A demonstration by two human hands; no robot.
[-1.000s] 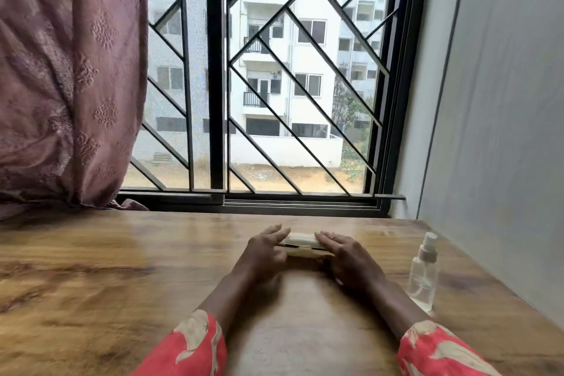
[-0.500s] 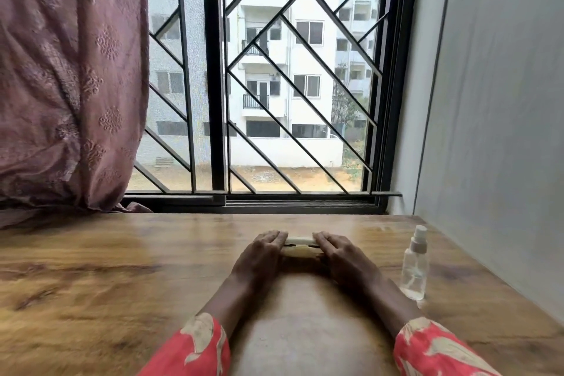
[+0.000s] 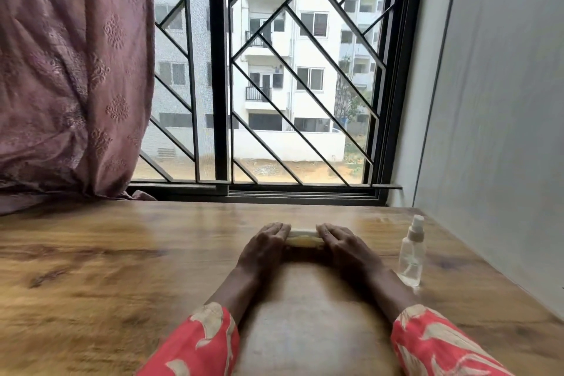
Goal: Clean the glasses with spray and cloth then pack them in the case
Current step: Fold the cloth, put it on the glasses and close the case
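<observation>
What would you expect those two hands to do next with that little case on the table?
Probably lift the lid. Left hand and right hand each hold an end of the case, which looks closed; the spray bottle stands untouched beside them, and no glasses show.

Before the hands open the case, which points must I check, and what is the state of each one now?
1. Left hand holds the pale yellow oblong case: ok.
2. Right hand holds its other end: ok.
3. Case rests on the wooden table: ok.
4. Clear plastic spray bottle stands upright, apart from the right hand: ok.
5. Glasses inside the case: cannot tell.
6. Cloth in view: not ok.
</observation>
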